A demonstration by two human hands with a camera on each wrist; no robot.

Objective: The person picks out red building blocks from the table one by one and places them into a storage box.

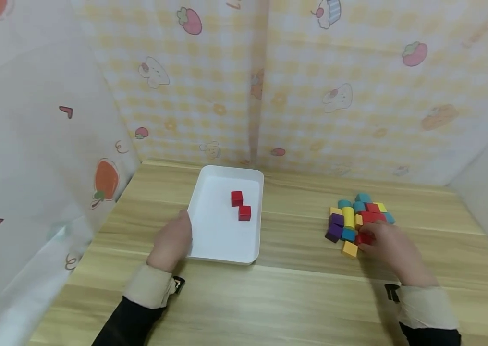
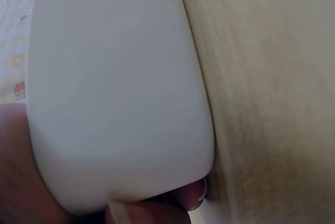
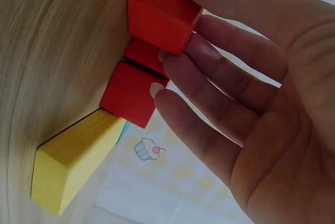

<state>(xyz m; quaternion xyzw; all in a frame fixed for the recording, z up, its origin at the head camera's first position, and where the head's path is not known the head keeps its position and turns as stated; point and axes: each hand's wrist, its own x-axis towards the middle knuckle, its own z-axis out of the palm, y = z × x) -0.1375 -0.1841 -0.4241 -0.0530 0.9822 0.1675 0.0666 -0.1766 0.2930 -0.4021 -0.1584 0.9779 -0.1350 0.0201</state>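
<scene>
My left hand (image 1: 172, 242) grips the left side of a white tray (image 1: 220, 242). In the left wrist view, fingertips (image 2: 149, 212) curl at the tray's edge. Two red cubes (image 1: 244, 214) lie inside the tray, one just behind the other. At the right, my right hand (image 1: 393, 247) pinches a red block (image 3: 162, 17) between thumb and fingers at the near side of a block cluster. Its other fingertips lie close to more red blocks (image 3: 131, 93) in the right wrist view.
Around the held block sit purple blocks (image 1: 335, 233), a yellow cylinder (image 1: 348, 217), blue pieces (image 1: 348, 234) and an orange-yellow block (image 1: 349, 249). The wooden table (image 1: 296, 298) runs back to a patterned cloth wall (image 1: 296, 96). White cloth (image 1: 32, 120) hangs at the left.
</scene>
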